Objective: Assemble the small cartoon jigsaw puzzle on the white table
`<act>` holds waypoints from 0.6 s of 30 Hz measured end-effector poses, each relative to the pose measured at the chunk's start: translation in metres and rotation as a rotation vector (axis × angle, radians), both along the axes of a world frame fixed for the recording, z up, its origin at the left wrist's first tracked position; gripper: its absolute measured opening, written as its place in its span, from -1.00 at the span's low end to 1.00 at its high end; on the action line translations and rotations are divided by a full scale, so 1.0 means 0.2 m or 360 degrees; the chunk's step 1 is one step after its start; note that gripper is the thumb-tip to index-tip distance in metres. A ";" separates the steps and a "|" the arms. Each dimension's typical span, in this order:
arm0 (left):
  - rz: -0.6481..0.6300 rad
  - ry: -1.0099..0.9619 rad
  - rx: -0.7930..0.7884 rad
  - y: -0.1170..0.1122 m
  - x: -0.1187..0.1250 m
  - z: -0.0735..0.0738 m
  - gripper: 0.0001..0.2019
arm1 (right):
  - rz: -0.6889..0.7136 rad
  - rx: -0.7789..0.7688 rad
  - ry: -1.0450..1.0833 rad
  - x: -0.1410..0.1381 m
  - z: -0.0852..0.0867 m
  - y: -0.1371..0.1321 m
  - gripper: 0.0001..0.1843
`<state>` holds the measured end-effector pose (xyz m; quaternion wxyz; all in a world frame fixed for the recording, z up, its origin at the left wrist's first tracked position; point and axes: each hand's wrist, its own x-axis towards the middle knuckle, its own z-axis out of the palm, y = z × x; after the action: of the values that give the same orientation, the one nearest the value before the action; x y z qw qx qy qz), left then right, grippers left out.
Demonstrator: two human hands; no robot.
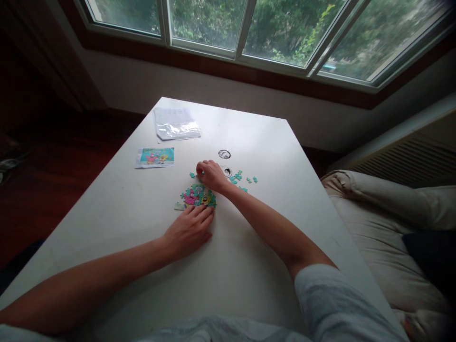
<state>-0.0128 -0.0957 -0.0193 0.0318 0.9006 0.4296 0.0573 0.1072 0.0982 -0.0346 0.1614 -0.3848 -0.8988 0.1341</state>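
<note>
A partly joined jigsaw puzzle (pixel 194 194) with pink, yellow and teal cartoon figures lies mid-table. My left hand (pixel 188 230) rests flat with its fingers stretched out, fingertips on the puzzle's near edge. Just beyond the puzzle's far edge, my right hand (pixel 213 175) is closed in a pinch, and what sits between thumb and finger is hidden. A loose teal puzzle piece (pixel 192 175) lies left of those fingertips. More loose pieces (pixel 235 177) are scattered right of my right wrist. One pale strip (pixel 179 206) sticks out at the puzzle's left corner.
A printed picture sheet (pixel 156 157) showing the same cartoon figures lies at the left. Behind it are papers in a clear plastic sleeve (pixel 177 124). Two round fittings, one a dark-centred disc (pixel 224 154), sit in the white table (pixel 249 137). A beige sofa (pixel 370 237) stands at right.
</note>
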 end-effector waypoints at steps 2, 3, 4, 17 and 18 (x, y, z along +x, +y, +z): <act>-0.0014 -0.0013 0.0007 0.01 0.00 0.00 -0.50 | 0.0067 -0.0044 0.0148 0.03 0.00 -0.02 -0.89; -0.0024 -0.0018 0.0010 0.01 -0.01 0.00 -0.49 | 0.0088 -0.0070 0.0242 0.06 0.01 -0.03 -0.88; -0.0032 -0.0023 0.0015 0.02 -0.01 0.01 -0.48 | 0.0093 -0.0094 0.0344 0.09 0.02 -0.05 -0.88; -0.0062 0.0024 0.0047 0.03 0.02 0.01 -0.48 | -0.0024 -0.0726 0.0929 0.45 -0.01 -0.24 -0.86; -0.0062 0.0026 0.0048 0.03 0.02 0.01 -0.48 | -0.0014 -0.0761 0.0942 0.46 -0.02 -0.25 -0.87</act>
<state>-0.0078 -0.0905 -0.0170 0.0160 0.9097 0.4113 0.0558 0.1984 0.0485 -0.0379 0.3204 -0.3600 -0.7550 0.4446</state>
